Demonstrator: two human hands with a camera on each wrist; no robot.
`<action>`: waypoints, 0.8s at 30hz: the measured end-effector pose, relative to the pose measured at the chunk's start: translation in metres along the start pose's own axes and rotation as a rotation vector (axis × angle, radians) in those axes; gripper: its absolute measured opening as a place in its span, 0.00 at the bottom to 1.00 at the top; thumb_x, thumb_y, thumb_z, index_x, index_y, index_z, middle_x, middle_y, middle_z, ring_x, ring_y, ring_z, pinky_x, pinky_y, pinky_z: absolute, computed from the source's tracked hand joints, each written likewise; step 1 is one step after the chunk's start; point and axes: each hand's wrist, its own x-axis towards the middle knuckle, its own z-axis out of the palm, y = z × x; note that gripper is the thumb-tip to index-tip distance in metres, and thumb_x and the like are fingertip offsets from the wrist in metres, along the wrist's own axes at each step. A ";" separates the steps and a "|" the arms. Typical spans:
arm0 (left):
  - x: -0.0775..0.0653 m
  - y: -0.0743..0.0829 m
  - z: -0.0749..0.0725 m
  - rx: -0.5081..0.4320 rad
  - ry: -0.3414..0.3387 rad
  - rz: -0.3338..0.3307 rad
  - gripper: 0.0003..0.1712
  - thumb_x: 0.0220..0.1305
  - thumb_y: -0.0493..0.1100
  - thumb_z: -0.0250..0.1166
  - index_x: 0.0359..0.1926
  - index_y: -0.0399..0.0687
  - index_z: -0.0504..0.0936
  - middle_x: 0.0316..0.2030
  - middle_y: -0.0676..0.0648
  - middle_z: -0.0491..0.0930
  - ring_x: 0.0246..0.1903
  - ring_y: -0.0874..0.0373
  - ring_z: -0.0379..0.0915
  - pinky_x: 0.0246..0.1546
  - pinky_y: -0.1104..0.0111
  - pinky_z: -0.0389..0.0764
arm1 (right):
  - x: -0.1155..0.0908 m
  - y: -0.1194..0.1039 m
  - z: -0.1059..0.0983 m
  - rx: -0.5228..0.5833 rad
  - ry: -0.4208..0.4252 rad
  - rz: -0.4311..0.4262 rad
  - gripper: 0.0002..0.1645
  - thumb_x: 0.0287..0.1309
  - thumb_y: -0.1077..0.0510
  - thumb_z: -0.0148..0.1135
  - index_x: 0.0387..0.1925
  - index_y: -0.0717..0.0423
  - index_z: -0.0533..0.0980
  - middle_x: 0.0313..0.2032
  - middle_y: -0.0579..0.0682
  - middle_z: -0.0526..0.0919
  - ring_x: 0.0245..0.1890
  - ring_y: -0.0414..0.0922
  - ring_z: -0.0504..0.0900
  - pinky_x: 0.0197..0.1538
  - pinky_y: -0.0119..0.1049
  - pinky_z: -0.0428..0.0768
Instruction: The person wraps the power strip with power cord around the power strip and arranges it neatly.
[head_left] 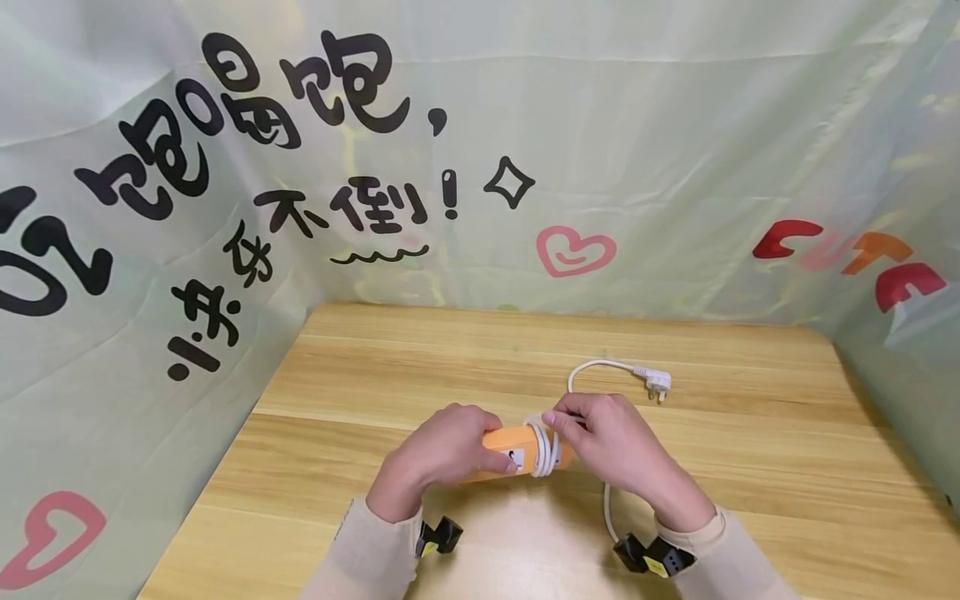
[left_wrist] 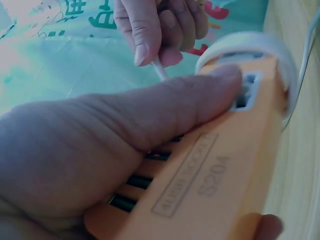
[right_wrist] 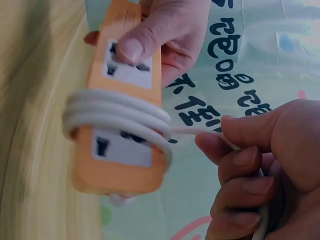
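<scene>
My left hand point(head_left: 453, 442) grips an orange power strip point(head_left: 512, 437), its thumb lying across the socket face. A white power cord point(right_wrist: 115, 112) is wound several turns around the strip near the end facing my right hand point(head_left: 611, 437). That hand pinches the cord between thumb and forefinger just off the coils, with the other fingers curled over it, as the right wrist view shows. In the left wrist view, USB slots point(left_wrist: 137, 181) and printed lettering run along the strip's side. The strip's underside is hidden.
The cord's white three-pin plug point(head_left: 657, 382) lies on the wooden table point(head_left: 420, 350) beyond my right hand. More cord point(head_left: 609, 510) hangs below that hand. Printed fabric point(head_left: 637, 150) encloses the table at the back and sides. Black wrist cameras point(head_left: 447, 533) sit at both cuffs.
</scene>
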 end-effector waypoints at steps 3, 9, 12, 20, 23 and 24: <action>0.002 -0.001 0.000 0.001 0.067 0.002 0.13 0.58 0.53 0.78 0.32 0.54 0.84 0.22 0.58 0.78 0.22 0.62 0.70 0.26 0.69 0.71 | 0.000 0.000 0.000 0.017 0.024 -0.018 0.12 0.75 0.54 0.62 0.33 0.45 0.86 0.21 0.37 0.76 0.20 0.33 0.67 0.25 0.31 0.70; 0.003 -0.001 -0.003 -0.060 0.171 -0.035 0.14 0.63 0.57 0.75 0.36 0.55 0.84 0.24 0.57 0.79 0.23 0.60 0.72 0.26 0.67 0.73 | -0.005 -0.003 -0.003 0.047 0.039 -0.081 0.17 0.80 0.58 0.52 0.55 0.55 0.85 0.32 0.44 0.84 0.27 0.32 0.73 0.34 0.34 0.79; 0.003 -0.003 -0.007 -0.103 0.211 -0.076 0.14 0.63 0.58 0.74 0.39 0.55 0.86 0.26 0.56 0.80 0.24 0.59 0.73 0.26 0.66 0.74 | -0.006 -0.007 -0.004 0.104 0.015 -0.082 0.20 0.80 0.61 0.49 0.63 0.56 0.82 0.30 0.42 0.81 0.23 0.30 0.66 0.30 0.32 0.74; 0.002 -0.007 -0.017 -0.195 0.316 -0.138 0.19 0.63 0.60 0.74 0.46 0.54 0.87 0.30 0.53 0.82 0.28 0.55 0.75 0.30 0.64 0.76 | -0.008 -0.012 -0.003 0.288 0.037 -0.068 0.10 0.81 0.56 0.53 0.47 0.49 0.82 0.28 0.40 0.78 0.24 0.36 0.78 0.27 0.33 0.77; 0.002 -0.009 -0.020 -0.231 0.351 -0.141 0.19 0.63 0.60 0.74 0.46 0.54 0.88 0.31 0.53 0.83 0.29 0.54 0.76 0.31 0.63 0.77 | -0.008 -0.013 -0.003 0.338 0.018 -0.043 0.11 0.81 0.56 0.53 0.46 0.50 0.83 0.27 0.43 0.78 0.24 0.38 0.78 0.28 0.34 0.78; 0.001 -0.009 -0.021 -0.241 0.361 -0.142 0.19 0.63 0.60 0.74 0.46 0.53 0.88 0.31 0.53 0.83 0.29 0.54 0.76 0.31 0.63 0.77 | -0.008 -0.013 -0.003 0.351 -0.003 -0.043 0.12 0.81 0.57 0.53 0.47 0.51 0.83 0.28 0.44 0.78 0.25 0.37 0.78 0.29 0.33 0.79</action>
